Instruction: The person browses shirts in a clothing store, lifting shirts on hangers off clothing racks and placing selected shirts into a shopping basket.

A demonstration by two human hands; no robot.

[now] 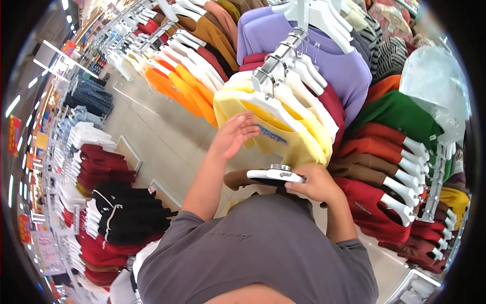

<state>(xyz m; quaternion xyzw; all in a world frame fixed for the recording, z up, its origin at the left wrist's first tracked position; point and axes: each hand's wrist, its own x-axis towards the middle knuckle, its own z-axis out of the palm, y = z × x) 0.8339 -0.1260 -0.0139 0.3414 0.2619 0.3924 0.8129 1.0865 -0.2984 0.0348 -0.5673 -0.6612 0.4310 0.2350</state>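
Note:
My left hand (pixel 235 136) is raised in front of a yellow top (pixel 288 144), fingers stretched out and holding nothing. Whether the fingertips touch the cloth I cannot tell. The top hangs on a white hanger (pixel 271 107) at the near end of a chrome rail (pixel 283 53) and has a blue print on its front. Close to my body, my right hand (pixel 320 183) grips what looks like a white phone (pixel 276 175), seen nearly edge-on. Its face toward me is dark, and a round silver piece sits on its other side.
Behind the yellow top hang lilac sweaters (pixel 329 66). Orange tops (pixel 182 88) are on a rack to the left. Red and brown tops (pixel 372 202) hang close on my right, below a clear plastic cover (pixel 433 86). Black garments (pixel 129 213) are at left, beside the tiled floor (pixel 144 114).

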